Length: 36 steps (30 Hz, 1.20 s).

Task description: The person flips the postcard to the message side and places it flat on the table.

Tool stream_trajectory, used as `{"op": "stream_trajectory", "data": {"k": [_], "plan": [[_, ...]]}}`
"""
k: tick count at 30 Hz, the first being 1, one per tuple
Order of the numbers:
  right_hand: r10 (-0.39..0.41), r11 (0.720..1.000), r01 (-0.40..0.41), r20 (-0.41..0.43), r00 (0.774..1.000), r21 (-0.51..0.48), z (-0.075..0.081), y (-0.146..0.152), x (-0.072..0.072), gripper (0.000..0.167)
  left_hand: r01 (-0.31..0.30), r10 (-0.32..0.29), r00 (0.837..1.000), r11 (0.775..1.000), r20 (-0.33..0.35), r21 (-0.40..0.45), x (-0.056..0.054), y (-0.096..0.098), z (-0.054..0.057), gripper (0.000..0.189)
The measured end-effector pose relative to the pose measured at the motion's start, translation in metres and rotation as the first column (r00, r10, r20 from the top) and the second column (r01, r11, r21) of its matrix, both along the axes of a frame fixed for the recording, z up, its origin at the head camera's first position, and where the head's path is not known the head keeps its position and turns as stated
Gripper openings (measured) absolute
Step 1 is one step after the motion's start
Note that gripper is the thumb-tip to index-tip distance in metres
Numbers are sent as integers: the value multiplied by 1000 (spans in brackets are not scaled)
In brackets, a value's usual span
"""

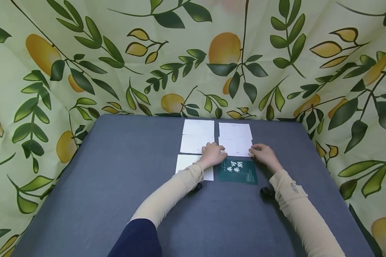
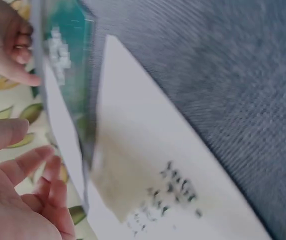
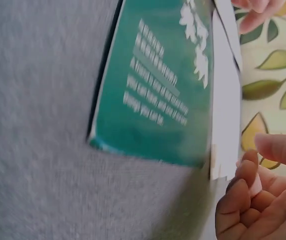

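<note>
Both hands are at the front part of a white sheet [image 1: 234, 146] in the right column. My left hand [image 1: 212, 155] reaches over its left front corner, thumb apart from loosely bent fingers. At the opposite right corner is my right hand [image 1: 265, 155], its fingertips right at the edge; its thumb stands apart from the curled fingers in the right wrist view. Just in front lies a green card [image 1: 238, 172] with large white characters and small print. A white sheet [image 1: 188, 162] with handwriting lies under the left wrist and forearm, partly hidden.
Other white sheets lie behind: one pair [image 1: 197, 135] edge to edge on the left, and another sheet [image 1: 234, 129] at the right back. All are on a grey-covered table [image 1: 122, 171]. A leaf-and-fruit patterned cloth [image 1: 180, 71] hangs behind the table.
</note>
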State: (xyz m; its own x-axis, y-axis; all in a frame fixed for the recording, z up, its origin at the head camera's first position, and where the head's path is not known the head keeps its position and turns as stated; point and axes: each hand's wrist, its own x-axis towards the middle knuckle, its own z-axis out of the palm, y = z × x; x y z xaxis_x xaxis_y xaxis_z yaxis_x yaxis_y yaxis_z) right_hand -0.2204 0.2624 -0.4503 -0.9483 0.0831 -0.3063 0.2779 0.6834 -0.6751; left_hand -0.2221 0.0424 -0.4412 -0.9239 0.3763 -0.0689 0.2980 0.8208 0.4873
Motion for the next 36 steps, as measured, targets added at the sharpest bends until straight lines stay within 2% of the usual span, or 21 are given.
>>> {"op": "stream_trajectory", "data": {"k": [6,13,18,27,31,36], "plan": [[50,998,-50,-5,999,-43,4,-14,10,47,-24,24,1000,996,2,81,12,-16,12,39],[105,989,-109,-44,993,-101,9,-42,21,53,-50,42,998,985,53,164,27,-41,16,42],[124,976,-133,-62,990,-173,10,-69,28,56,-110,99,992,980,73,163,36,-62,13,45],[130,934,-131,-25,991,-333,4,-107,44,61,-185,167,975,975,143,123,51,-94,4,61],[138,916,-133,-14,990,-378,-1,-115,48,62,-228,208,965,967,161,116,57,-103,0,66],[155,896,-137,8,988,-422,-9,-122,56,64,-288,260,943,950,206,121,64,-110,-6,68]]}}
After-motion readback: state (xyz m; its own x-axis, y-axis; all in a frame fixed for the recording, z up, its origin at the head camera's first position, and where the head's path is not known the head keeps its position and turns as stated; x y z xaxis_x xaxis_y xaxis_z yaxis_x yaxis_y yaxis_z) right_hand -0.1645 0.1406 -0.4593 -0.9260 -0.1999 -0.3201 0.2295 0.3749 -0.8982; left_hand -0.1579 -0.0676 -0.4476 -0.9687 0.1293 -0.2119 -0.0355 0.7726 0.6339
